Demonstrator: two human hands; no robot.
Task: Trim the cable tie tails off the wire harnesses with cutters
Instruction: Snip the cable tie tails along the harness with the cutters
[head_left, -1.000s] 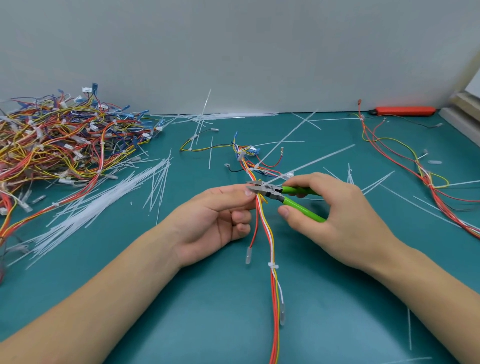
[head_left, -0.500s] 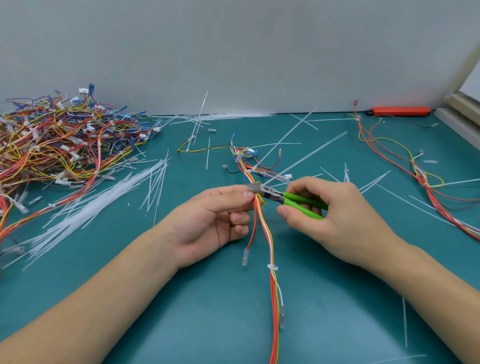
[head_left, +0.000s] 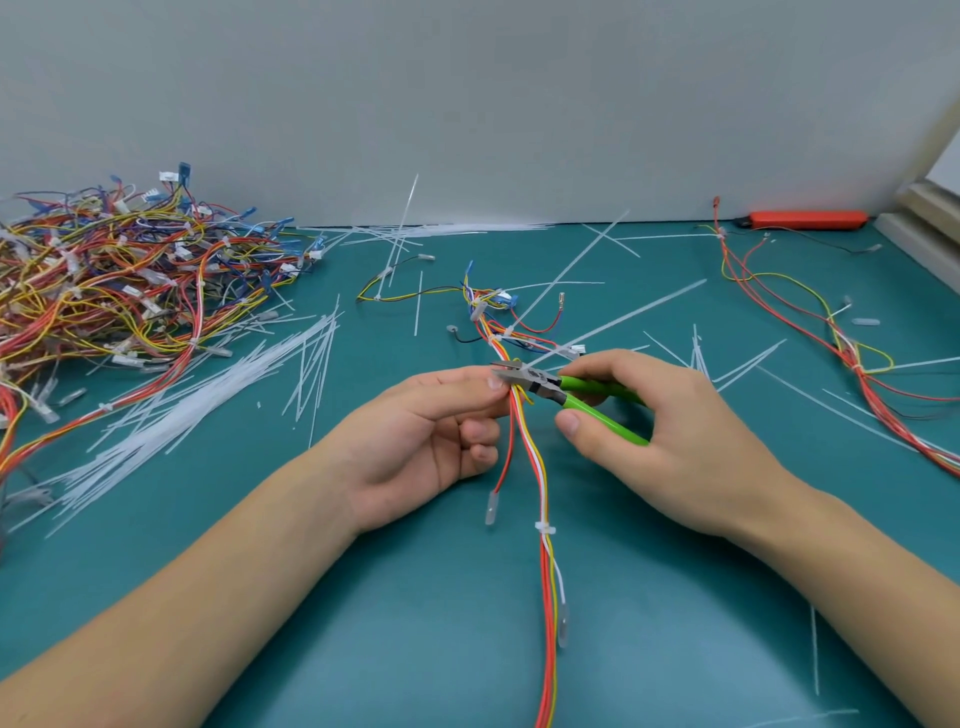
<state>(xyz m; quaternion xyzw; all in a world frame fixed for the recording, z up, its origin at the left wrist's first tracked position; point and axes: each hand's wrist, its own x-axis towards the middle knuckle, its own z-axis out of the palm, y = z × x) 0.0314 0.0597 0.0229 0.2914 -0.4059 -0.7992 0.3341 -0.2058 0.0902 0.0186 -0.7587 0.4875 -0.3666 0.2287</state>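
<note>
A wire harness (head_left: 530, 457) of red, yellow and white wires runs down the middle of the teal mat. My left hand (head_left: 421, 441) pinches it near the top between thumb and forefinger. My right hand (head_left: 670, 431) grips green-handled cutters (head_left: 597, 397), whose metal jaws sit at the harness right beside my left fingertips. A long white cable tie tail (head_left: 623, 319) slants up to the right from that spot. A trimmed white tie (head_left: 544, 529) wraps the harness lower down.
A big heap of harnesses (head_left: 119, 286) fills the left. Loose white cut tails (head_left: 208, 395) lie beside it and scattered on the teal mat (head_left: 363, 649). Another harness (head_left: 852, 358) lies at right, an orange tool (head_left: 808, 219) by the grey wall.
The cutter handles have spread apart a little in my right hand. Both hands and the harness have stayed almost in place; the view has shifted slightly.
</note>
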